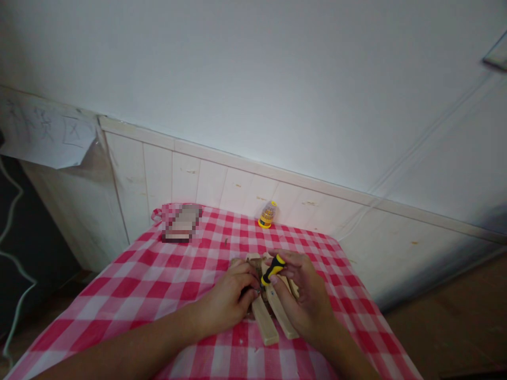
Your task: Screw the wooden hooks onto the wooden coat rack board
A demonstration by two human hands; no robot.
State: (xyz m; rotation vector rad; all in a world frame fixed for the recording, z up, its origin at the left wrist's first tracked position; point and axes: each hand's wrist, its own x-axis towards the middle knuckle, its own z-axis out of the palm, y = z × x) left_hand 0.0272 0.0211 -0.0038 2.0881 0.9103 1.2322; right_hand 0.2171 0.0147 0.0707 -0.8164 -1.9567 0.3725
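Observation:
My right hand (311,298) is closed around a yellow and black screwdriver (273,270), held tilted with its lower end toward my left fingers. Thumb and fingertips of my left hand (224,301) are pinched together beside that end; what lies between them, if anything, is too small to make out. Under both hands are light wooden strips, one wooden strip (265,324) sticking out toward me and a second wooden strip (285,319) to its right with a small dark spot. A brown part between the strips is largely covered by my hands.
A red and white checked cloth (130,295) covers the table. At its back edge, against the panelled wall (209,177), stands a clear and yellow container (267,215). A blurred-out flat object (182,224) lies at the back left. A paper sheet (47,132) hangs on the left.

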